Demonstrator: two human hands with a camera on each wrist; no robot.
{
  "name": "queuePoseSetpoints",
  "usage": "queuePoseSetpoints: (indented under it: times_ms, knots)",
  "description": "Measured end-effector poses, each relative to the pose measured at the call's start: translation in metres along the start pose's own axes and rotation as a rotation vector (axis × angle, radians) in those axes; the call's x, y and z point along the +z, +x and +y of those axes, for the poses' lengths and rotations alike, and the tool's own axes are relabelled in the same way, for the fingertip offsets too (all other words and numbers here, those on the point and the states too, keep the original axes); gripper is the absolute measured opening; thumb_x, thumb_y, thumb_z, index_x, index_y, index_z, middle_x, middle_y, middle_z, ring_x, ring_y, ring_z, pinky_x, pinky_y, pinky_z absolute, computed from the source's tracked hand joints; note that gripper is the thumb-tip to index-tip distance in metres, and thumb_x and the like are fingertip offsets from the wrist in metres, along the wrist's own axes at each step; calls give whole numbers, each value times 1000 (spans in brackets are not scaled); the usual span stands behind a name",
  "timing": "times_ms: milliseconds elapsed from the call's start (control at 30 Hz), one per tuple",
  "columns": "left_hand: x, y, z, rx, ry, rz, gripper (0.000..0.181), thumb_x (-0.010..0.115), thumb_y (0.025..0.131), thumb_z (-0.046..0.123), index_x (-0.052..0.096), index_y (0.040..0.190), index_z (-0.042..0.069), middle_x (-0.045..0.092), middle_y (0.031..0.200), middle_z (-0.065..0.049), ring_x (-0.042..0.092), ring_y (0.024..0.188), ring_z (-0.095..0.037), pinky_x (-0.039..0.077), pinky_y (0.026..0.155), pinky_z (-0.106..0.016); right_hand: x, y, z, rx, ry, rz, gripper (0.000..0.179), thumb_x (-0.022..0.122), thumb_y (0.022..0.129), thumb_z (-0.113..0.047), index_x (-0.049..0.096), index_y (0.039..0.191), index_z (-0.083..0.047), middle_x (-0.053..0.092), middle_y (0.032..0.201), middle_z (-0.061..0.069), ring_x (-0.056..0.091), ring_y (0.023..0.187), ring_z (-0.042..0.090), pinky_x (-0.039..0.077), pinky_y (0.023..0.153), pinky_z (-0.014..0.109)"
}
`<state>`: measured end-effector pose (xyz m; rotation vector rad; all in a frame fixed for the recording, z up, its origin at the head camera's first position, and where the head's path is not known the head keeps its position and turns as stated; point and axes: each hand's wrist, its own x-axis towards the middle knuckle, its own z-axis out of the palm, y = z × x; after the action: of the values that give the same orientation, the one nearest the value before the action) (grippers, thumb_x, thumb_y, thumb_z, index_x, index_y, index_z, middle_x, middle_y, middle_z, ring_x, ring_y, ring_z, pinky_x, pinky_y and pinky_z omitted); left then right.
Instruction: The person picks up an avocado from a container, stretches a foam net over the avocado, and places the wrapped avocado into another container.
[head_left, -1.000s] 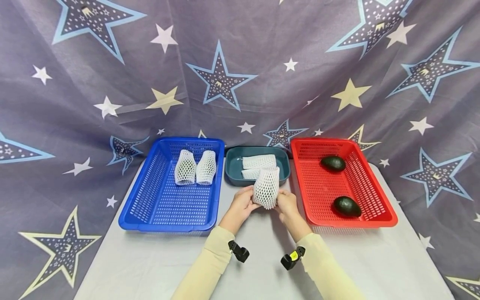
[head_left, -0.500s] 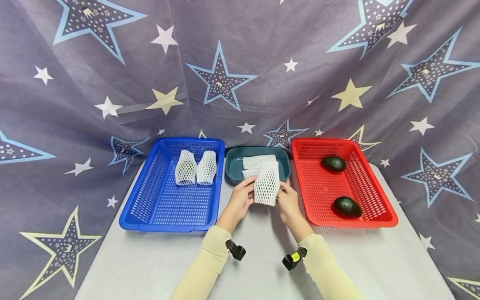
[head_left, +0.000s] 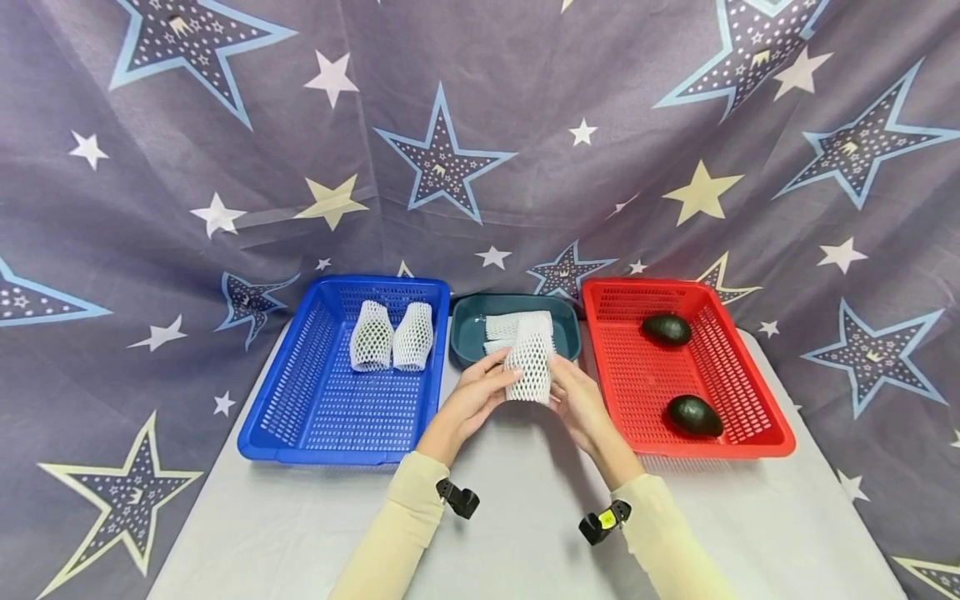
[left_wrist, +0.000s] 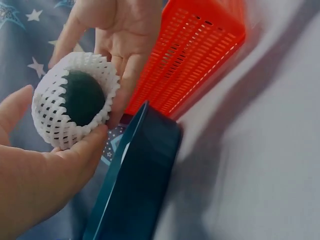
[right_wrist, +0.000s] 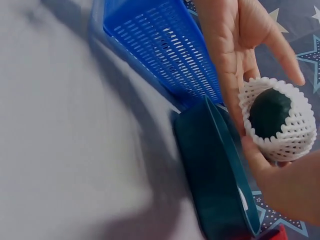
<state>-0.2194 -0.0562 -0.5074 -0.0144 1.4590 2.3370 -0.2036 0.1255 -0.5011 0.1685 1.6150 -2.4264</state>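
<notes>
Between both hands, an avocado (left_wrist: 84, 97) sits inside a white foam net sleeve (head_left: 530, 375), its dark end showing in the sleeve's mouth in both wrist views. My left hand (head_left: 474, 400) holds the sleeve from the left, thumb and fingers on opposite sides of it. From the right, my right hand (head_left: 581, 408) holds it too, fingers against the net. They are raised in front of a dark green tray (head_left: 467, 333), where flat foam net sleeves (head_left: 517, 322) lie, partly hidden by the held one.
A blue basket (head_left: 341, 454) on the left has two sleeved avocados (head_left: 371, 337) near its back. The red basket (head_left: 630, 367) on the right bears two bare avocados (head_left: 693, 415). All stand on a white-covered table (head_left: 517, 517) before a starry curtain (head_left: 480, 242).
The held avocado sleeve has risen slightly and moved a little left. My left fingers have shifted up along its side, and my right hand has changed its hold on the other side.
</notes>
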Motion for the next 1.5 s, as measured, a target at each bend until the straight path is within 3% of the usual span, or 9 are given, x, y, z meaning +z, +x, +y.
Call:
queuePoseSetpoints:
  times_ms: [167, 333, 467, 767, 933, 1133, 1333, 1500]
  knots:
    - [2, -2, -3, 53, -4, 27, 59, 58, 99, -3, 39, 154, 3, 49, 149, -26, 63, 106, -11, 55, 86, -21, 4, -3, 0, -19, 3, -19, 56, 55, 104, -6, 34, 156, -4, 63, 125, 8, 69, 103, 11, 58, 91, 27]
    - [10, -3, -8, 140, 18, 44, 62, 58, 99, -4, 36, 156, 2, 46, 153, -27, 59, 122, -17, 54, 92, -20, 11, -4, 3, -54, 0, 11, 58, 56, 102, -2, 35, 155, -7, 63, 126, 7, 68, 103, 8, 58, 90, 24]
    - [12, -3, -11, 171, 10, 60, 63, 59, 98, -5, 36, 157, 3, 45, 154, -26, 55, 131, -22, 54, 96, -21, 13, -5, 4, -80, 7, 22, 55, 56, 102, 0, 38, 153, -6, 64, 122, 6, 69, 102, 8, 58, 89, 24]
    - [10, -4, -9, 186, 21, 65, 62, 61, 97, -6, 39, 155, 3, 48, 151, -24, 56, 128, -21, 54, 93, -21, 15, -6, -1, -88, 17, -9, 58, 56, 101, 2, 36, 155, -5, 63, 124, 8, 69, 105, 10, 58, 92, 26]
    - [8, -6, -4, 200, 77, 99, 60, 64, 95, -3, 44, 152, 2, 53, 140, -20, 60, 115, -16, 54, 89, -21, 14, -6, -3, -82, 17, -23, 57, 56, 102, 0, 35, 155, -5, 63, 122, 7, 68, 105, 11, 57, 94, 27]
    - [2, -9, 4, 226, 145, 140, 58, 69, 92, 0, 51, 147, 5, 56, 139, -20, 60, 114, -15, 53, 88, -20, 14, -5, -8, -109, -6, -2, 53, 57, 102, -3, 39, 152, -4, 64, 117, 4, 67, 105, 10, 58, 92, 27]
    - [-3, -13, 13, 194, 147, 96, 55, 65, 95, 2, 50, 148, 5, 56, 143, -26, 64, 105, -8, 54, 85, -21, 17, -4, -13, -141, -80, 33, 50, 59, 100, 0, 44, 148, -2, 61, 118, 7, 66, 103, 9, 58, 90, 25]
    - [-4, -13, 21, 164, 156, 82, 61, 68, 92, 2, 46, 149, 5, 58, 140, -25, 67, 100, -7, 55, 84, -23, 24, -4, -18, -168, -170, 59, 50, 65, 96, 0, 49, 144, -2, 60, 123, 13, 65, 100, 8, 58, 85, 24]
